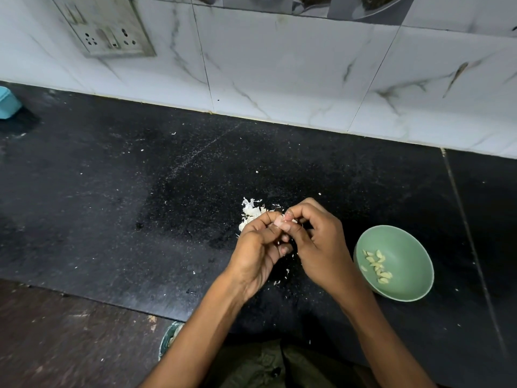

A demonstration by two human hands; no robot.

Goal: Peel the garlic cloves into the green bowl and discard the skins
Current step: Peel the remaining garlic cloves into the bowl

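Both hands, left hand (pixel 258 245) and right hand (pixel 319 242), pinch one garlic clove (pixel 286 219) near the counter's (pixel 112 191) front edge; green bowl (pixel 402 292) sits right for drops, skins (pixel 250 212) pile behind.

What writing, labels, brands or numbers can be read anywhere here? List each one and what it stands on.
None can be read.
switch and socket plate: marks only, no legible text.
green bowl: plain, no label.
blue container: no print visible.
picture tiles: images only, no words.
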